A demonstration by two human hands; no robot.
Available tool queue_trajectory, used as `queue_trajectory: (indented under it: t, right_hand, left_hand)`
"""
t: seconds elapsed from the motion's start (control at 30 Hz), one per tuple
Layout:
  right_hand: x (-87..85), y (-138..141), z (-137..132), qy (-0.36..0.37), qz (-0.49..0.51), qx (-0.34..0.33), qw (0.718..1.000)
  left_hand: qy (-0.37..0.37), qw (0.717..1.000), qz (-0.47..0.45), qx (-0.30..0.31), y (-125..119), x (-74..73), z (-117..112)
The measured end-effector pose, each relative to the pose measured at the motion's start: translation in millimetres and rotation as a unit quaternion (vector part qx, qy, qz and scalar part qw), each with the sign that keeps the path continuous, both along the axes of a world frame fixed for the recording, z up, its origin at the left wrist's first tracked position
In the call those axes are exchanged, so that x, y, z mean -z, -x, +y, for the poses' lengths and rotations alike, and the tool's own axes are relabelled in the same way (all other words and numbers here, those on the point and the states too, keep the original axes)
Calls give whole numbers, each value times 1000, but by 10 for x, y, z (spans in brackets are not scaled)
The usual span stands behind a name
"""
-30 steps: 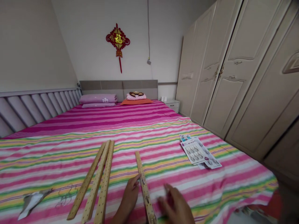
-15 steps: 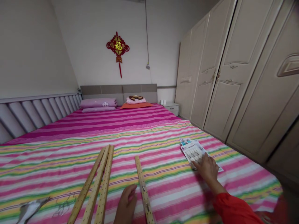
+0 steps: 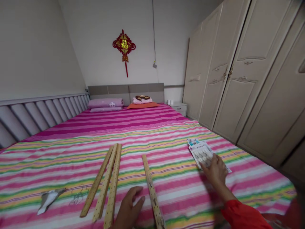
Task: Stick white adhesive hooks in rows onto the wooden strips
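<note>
My right hand (image 3: 215, 171), in a red sleeve, is curled over the lower right of a printed blister pack (image 3: 200, 155) with pale and metallic pieces inside. Another printed card (image 3: 192, 141) pokes out from behind it. Below the middle of the view, my left hand (image 3: 130, 206) is held with thumb and fingers apart and nothing between them. Just right of it lies a single perforated wooden strip (image 3: 148, 173), with small metal fittings (image 3: 154, 201) along its near half. Several similar strips (image 3: 105, 187) lie side by side left of that hand.
Thin metal hooks or wires (image 3: 79, 194) and a crumpled grey-white wrapper (image 3: 50, 198) lie at left on the striped bedspread (image 3: 171, 178). Folded bedding (image 3: 106, 104) rests by the headboard (image 3: 145, 89). A tall wardrobe (image 3: 214, 79) stands along the right side.
The whole view has shifted slightly, so things sit a little higher and further right. My left hand's thumb and fingers have spread further apart. My right hand stays at the blister pack.
</note>
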State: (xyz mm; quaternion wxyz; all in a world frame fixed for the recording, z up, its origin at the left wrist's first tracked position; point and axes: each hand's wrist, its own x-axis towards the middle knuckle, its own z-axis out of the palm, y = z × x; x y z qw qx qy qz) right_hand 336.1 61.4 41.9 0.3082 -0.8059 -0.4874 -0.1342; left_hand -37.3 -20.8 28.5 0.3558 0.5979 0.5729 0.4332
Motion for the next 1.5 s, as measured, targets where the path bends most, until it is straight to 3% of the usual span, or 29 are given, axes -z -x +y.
queue_trajectory:
  t: [0.07,0.13,0.2,0.3,0.4,0.47,0.57,0.63,0.7,0.83,0.87,0.97,1.03,1.17,1.33,1.5]
  right_hand:
    - [27,59,-72,-40,6,-29,999]
    - [97,186,-172,-81,36,-115,989]
    - [188,395,-307,-115,88,-211,967]
    - [270,833,-571,-103,169,-304,932]
    - [201,1290,-849,-60,226,-379,895]
    - [100,1545,-1001,-40,256,-421,869]
    - [-19,1819,-1144,8,309,-503,807]
    - [-37,1938,-1197,35,317,-567,760]
    - [-20,2021,-1239,45,328,-608,722]
    - [-20,2150,-1310,89,399,-593,694]
    - [-42,2184,-1317,119,427,-593,672]
    - [-119,2286,-1290,205,509,-624,556]
    - [-143,2331,-1244,208,557,-608,525]
    - [-149,2313,-1151,172,644,-526,528]
    - [-310,2179,-1101,90,692,-449,558]
    - [-461,2092,-1070,43,706,-404,580]
  left_hand:
    - [-8,997,71,9,141,104,-88]
    - [-17,991,129,2,273,248,-174]
    - [-18,984,175,3,364,405,-245]
    - [13,976,214,33,409,592,-310]
    - [26,976,207,57,407,647,-337]
    - [33,984,170,44,419,584,-351]
    - [114,989,79,56,480,322,-387]
    - [163,981,2,106,549,54,-418]
    - [162,978,-54,117,632,-251,-446]
    - [138,976,-109,130,770,-827,-449]
    - [132,977,-114,126,782,-946,-435]
    - [100,982,-140,78,739,-1221,-372]
    - [80,985,-144,48,653,-1334,-327]
    - [9,987,-157,-9,457,-1408,-260]
    - [-79,976,-169,-113,359,-1312,-220]
    - [-42,971,-209,-104,302,-1128,-233]
